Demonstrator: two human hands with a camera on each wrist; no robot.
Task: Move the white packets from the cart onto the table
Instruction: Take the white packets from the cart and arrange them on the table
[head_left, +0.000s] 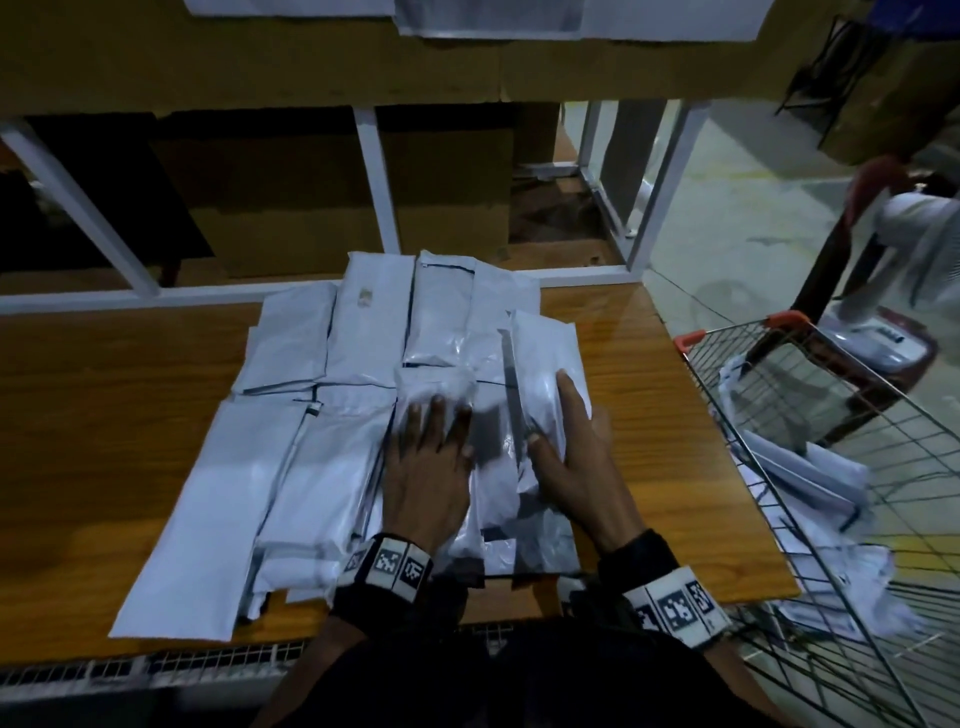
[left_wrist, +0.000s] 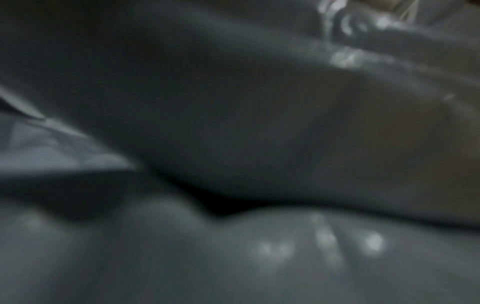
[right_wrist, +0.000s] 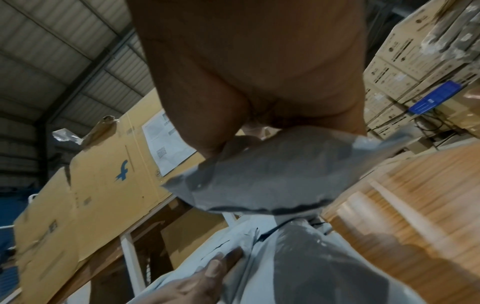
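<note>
Several white packets (head_left: 332, 395) lie in overlapping rows on the wooden table (head_left: 93, 415). My left hand (head_left: 434, 441) lies flat with spread fingers on a packet in the middle of the pile. Just to its right, my right hand (head_left: 566, 441) grips a plump white packet (head_left: 543, 364), thumb on its left side and fingers over its right. In the right wrist view the same packet (right_wrist: 272, 174) sits under my palm, a little above the others. More white packets (head_left: 810, 478) lie in the wire cart (head_left: 691, 340) at the right. The left wrist view is dark, blurred plastic.
The cart stands against the table's right edge. A white metal frame (head_left: 371, 176) and cardboard boxes (head_left: 291, 208) rise behind the table. Another person's hand (head_left: 878, 182) holds something white at the far right. Bare wood shows at the table's left.
</note>
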